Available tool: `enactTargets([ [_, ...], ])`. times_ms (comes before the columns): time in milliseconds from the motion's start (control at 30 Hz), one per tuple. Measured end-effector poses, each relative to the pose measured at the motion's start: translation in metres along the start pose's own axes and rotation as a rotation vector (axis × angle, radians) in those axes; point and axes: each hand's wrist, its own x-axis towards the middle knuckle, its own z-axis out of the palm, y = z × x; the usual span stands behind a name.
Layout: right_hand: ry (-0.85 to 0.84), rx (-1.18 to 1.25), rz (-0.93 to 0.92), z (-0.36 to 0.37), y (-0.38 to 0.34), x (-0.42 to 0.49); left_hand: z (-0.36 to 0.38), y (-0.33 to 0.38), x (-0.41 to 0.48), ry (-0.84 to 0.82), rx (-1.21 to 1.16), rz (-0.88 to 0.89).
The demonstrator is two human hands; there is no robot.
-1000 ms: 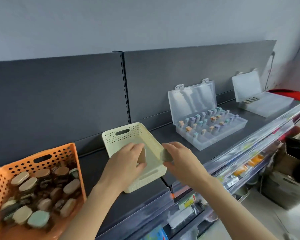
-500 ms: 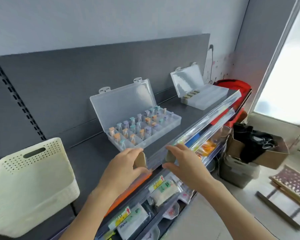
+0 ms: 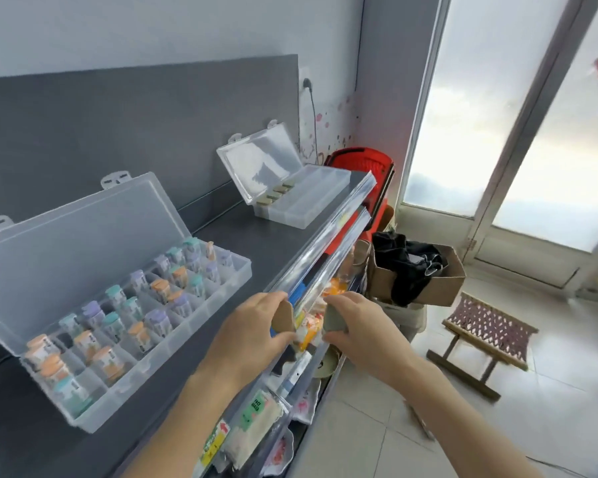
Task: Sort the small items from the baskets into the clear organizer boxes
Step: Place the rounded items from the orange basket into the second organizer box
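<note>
My left hand (image 3: 247,334) pinches a small tan-capped item (image 3: 283,317) between thumb and fingers. My right hand (image 3: 363,331) pinches a small grey-green item (image 3: 334,319). Both hands hover over the shelf's front edge, right of a clear organizer box (image 3: 173,339) with its lid up, filled with several small jars with orange, teal and purple caps. A second clear organizer box (image 3: 311,201) stands open farther along the shelf, with a few tan items (image 3: 273,196) in its left compartments. No basket is in view.
The dark shelf (image 3: 242,236) has a clear plastic front rail (image 3: 325,229). Packaged goods hang on lower shelves. A red basket (image 3: 359,160), a cardboard box (image 3: 435,281) with black cloth and a woven stool (image 3: 487,336) stand on the tiled floor to the right.
The view has swung right, away from the orange and cream baskets. Both hands, each still holding its item, have travelled right along the shelf, past the jar-filled box.
</note>
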Motion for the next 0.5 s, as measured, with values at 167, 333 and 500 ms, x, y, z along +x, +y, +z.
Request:
enactTargets([
  [167,0.055,-0.013,0.045,-0.029,0.040,0.057,0.011,0.009,0.090,-0.014,-0.016,0.084],
  [333,0.121,0.009,0.084,-0.052,0.074,0.110,0.021,0.018,0.171,-0.010,-0.027,0.160],
  [500,0.134,0.027,0.084,-0.066,0.112,0.156,0.035,0.025,0.234,-0.033,-0.026,0.191],
])
